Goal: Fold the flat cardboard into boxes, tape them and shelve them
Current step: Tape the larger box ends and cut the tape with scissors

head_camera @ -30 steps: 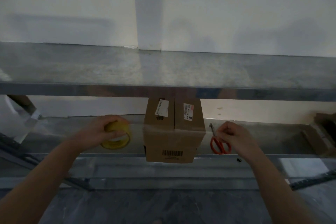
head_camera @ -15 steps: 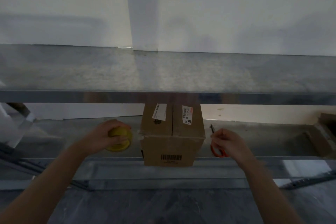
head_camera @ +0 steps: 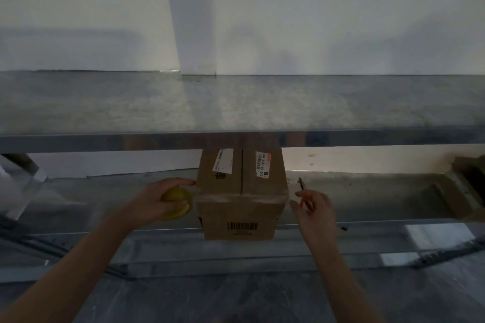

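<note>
We seem to be in a storeroom: bare metal shelving [head_camera: 236, 139] against a plain wall [head_camera: 315, 21] (dimly lit), holding a labelled cardboard box [head_camera: 241, 207].

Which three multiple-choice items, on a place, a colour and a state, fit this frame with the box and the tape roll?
1. Where does the cardboard box stand? A. upper shelf B. lower shelf, between left hand and right hand C. floor
2. What colour is the tape roll that the left hand grips? A. yellow B. blue C. red
3. How are the box's top flaps? A. standing open B. closed C. torn off
1 B: a hand shows at either side of it. 2 A: yellow shows under the grip. 3 B: they lie flat, meeting at a seam.
</note>
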